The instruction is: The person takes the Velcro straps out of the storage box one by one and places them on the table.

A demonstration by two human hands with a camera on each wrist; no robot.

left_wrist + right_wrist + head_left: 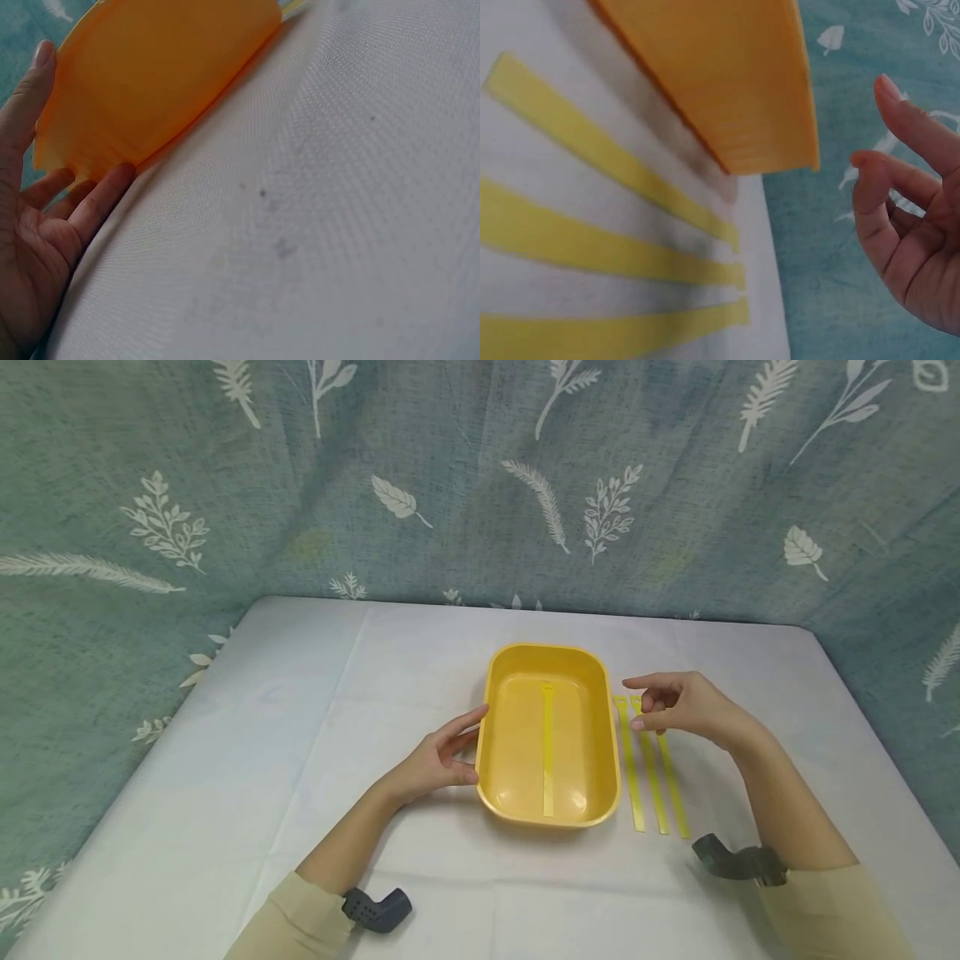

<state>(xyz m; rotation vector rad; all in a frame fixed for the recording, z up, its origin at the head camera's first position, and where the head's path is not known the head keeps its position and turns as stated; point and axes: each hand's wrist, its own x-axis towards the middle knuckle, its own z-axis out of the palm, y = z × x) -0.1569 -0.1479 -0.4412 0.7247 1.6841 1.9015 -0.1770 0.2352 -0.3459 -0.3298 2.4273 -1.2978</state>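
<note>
A yellow rectangular plastic tray [512,752] with rounded corners stands on the table. One flat yellow strip [548,752] with a small head lies lengthwise on its floor. My left hand [431,762] touches the tray's left side with spread fingers; in the left wrist view its thumb and fingertips rest against the orange-looking wall [157,75]. Three similar strips [631,768] lie side by side to the right of the tray. Over their head ends hovers my right hand [697,708], thumb and index finger apart, other fingers bent, with nothing visible between them.
A white cloth [360,693] covers the table. Behind it and at the sides hangs a green-blue curtain [450,468] with white leaf prints. Each wrist wears a dark camera mount [377,910] near the sleeve.
</note>
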